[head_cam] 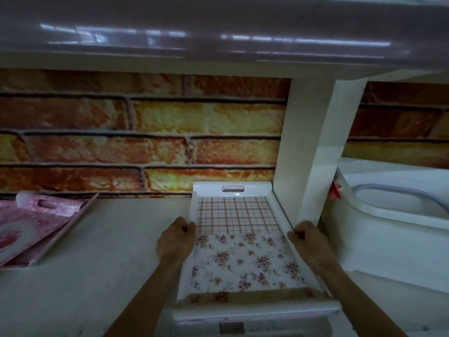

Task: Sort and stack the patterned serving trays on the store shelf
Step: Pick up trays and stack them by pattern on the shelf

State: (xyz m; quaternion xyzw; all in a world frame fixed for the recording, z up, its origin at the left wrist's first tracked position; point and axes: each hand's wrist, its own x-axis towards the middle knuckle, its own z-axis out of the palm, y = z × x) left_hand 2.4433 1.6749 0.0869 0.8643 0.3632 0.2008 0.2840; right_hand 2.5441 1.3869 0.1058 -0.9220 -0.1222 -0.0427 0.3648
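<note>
A white serving tray [233, 190] with a plaid far half and a floral near half lies lengthwise on the shelf [109, 239], close beside the white divider [301, 154]. My left hand [176, 239] grips its left rim about halfway along. My right hand [307, 239] grips the right rim opposite. The tray's near end appears to rest on another white tray edge [255, 311] below it. At the far left, pink patterned trays [36, 229] lie tilted in a loose pile.
A brick-pattern wall [145, 132] backs the shelf, and an upper shelf [218, 32] hangs overhead. Right of the divider sit white plastic containers [393, 224]. Bare shelf surface spans between the pink trays and the floral tray.
</note>
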